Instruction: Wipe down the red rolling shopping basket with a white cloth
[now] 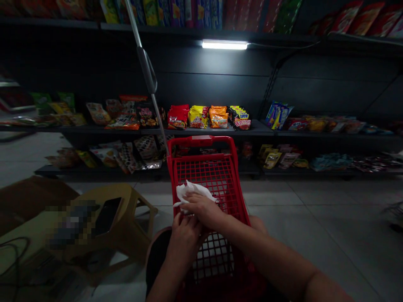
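A red plastic shopping basket lies tilted on my lap, its mesh side facing me. My right hand presses a crumpled white cloth against the basket's left rim, fingers closed over it. Just below it, my left hand grips the basket's left edge with curled fingers, touching my right hand.
A metal pole leans up from behind the basket. Dark shelves carry noodle and snack packets. A yellow plastic stool with a dark phone on it stands at the left, beside a cardboard box. Pale tiled floor lies to the right.
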The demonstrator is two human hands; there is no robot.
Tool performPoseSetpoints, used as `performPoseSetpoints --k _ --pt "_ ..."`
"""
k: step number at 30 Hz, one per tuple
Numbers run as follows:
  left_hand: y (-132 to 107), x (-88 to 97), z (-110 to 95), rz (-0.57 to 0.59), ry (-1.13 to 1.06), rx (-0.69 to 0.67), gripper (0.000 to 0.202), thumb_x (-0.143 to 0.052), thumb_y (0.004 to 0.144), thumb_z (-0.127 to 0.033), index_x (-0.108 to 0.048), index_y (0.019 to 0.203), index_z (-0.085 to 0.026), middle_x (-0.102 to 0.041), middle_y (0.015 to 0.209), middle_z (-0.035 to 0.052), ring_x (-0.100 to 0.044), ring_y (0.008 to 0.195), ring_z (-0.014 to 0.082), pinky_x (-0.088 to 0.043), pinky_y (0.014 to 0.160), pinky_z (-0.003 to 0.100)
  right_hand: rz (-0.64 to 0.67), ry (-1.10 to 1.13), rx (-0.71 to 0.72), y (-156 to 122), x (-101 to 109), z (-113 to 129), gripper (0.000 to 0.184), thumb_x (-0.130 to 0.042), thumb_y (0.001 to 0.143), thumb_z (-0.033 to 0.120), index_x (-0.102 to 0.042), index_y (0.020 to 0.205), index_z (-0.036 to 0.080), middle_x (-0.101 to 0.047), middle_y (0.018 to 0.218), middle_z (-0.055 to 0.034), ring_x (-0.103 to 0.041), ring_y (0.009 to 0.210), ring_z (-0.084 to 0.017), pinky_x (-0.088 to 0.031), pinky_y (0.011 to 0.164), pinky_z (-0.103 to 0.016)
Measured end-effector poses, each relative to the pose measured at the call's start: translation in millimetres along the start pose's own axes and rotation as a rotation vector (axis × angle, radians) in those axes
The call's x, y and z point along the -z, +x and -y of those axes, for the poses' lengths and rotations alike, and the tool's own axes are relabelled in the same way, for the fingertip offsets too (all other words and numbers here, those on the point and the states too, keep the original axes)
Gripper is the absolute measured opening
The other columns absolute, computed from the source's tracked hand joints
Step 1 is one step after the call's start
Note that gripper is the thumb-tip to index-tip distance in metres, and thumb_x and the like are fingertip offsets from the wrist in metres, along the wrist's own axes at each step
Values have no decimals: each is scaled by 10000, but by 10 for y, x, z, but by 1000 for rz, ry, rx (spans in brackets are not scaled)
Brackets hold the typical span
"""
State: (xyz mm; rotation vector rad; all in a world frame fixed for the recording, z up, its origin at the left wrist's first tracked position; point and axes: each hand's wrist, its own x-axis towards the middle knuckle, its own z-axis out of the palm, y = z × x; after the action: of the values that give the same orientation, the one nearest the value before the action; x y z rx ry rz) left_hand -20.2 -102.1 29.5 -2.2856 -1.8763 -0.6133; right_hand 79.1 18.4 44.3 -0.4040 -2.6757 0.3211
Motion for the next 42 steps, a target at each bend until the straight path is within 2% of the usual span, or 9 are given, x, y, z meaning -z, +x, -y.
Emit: performPoseSetpoints --k 5,11,14,17,22,27,33,38,42 --pt "-12 54 -35 53 5 -3 64 -681 846 -306 -670 876 -250 -669 898 -6 -588 908 210 -309 1083 513 7 -122 -187 -541 386 -215 251 -554 955 263 -669 1173 313 -611 1351 7 -456 1327 -220 -302 1132 -415" --pt "25 41 -42 66 -29 -12 94 -701 837 -319 -668 905 -264 -657 895 -23 -579 911 198 -286 1102 517 -83 -289 -519 -1083 746 -414 249 -611 909 225 -689 1137 288 -695 1075 -62 -581 1042 -229 -397 962 -372" --pt "27 15 -23 38 -31 -35 70 -692 844 -305 -676 896 -260 -661 881 -18 -586 909 200 -282 1103 519 -133 -220 -441 -857 564 -322 232 -585 910 192 -721 1081 269 -690 959 -62 -584 972 -226 -420 910 -356" --pt "5 -11 7 6 -35 -46 95 -684 849 -292 -689 938 -258 -687 908 4 -595 927 217 -304 1073 513 -76 -20 -204 -384 277 -158 272 -549 911 146 -728 1075 269 -702 945 -35 -608 953 -197 -429 923 -337" --pt "-46 -3 30 -6 -49 -12 230 -682 852 -323 -682 1081 -294 -707 1062 30 -589 1017 256 -328 1000 495 83 142 59 23 116 -14 390 -499 951 158 -592 1322 237 -679 1211 -43 -579 1164 -167 -401 1031 -302" --pt "-32 67 -28 35 -27 6 119 -707 835 -315 -690 943 -268 -697 946 -1 -575 947 229 -304 988 476 84 -25 -58 -599 430 -226 306 -566 950 268 -650 1242 309 -630 1329 -26 -492 1302 -213 -317 1117 -414" --pt "6 61 -40 64 -49 -8 129 -694 846 -356 -684 943 -272 -671 905 -7 -550 920 217 -306 952 444 75 -258 -397 -1202 863 -380 316 -545 934 192 -680 1203 287 -685 1180 -67 -580 1069 -230 -439 944 -369" --pt "2 17 -13 71 -21 -23 107 -709 834 -328 -692 918 -263 -673 889 0 -560 907 226 -330 923 436 79 -152 -242 -634 565 -131 261 -570 918 182 -708 1136 217 -701 992 -85 -563 972 -227 -449 919 -366" --pt "-23 -7 17 21 -13 -19 203 -730 811 -359 -711 1000 -286 -702 1015 23 -573 969 252 -346 892 425 83 130 -134 -6 208 36 364 -566 905 129 -650 1248 218 -681 1151 -57 -567 1086 -192 -433 966 -311"
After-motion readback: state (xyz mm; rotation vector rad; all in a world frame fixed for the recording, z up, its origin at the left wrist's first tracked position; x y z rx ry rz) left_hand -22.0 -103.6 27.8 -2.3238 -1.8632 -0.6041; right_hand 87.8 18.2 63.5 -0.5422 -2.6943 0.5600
